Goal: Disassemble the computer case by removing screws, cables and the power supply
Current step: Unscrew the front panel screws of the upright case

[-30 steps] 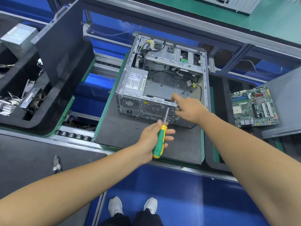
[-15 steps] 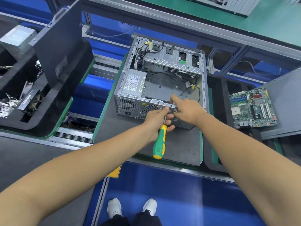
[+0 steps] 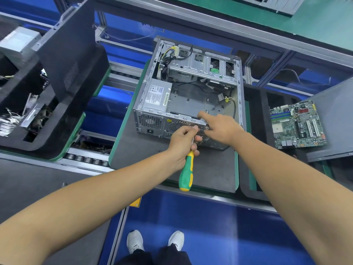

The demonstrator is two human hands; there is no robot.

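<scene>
Item: computer case [image 3: 188, 96], rear screw. Left hand [image 3: 182, 142], grip holding screwdriver [image 3: 186, 172]; right hand [image 3: 221, 127], fingers extended, steadies rear edge. Advice: seat tip squarely before turning.

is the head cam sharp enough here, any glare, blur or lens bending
Head view: sharp at the computer case and screwdriver, with the label on the power supply too small to read; wide-angle bending curves the conveyor rails and stretches both forearms; soft glare on the blue floor; lighting is even, shadows faint.
</scene>
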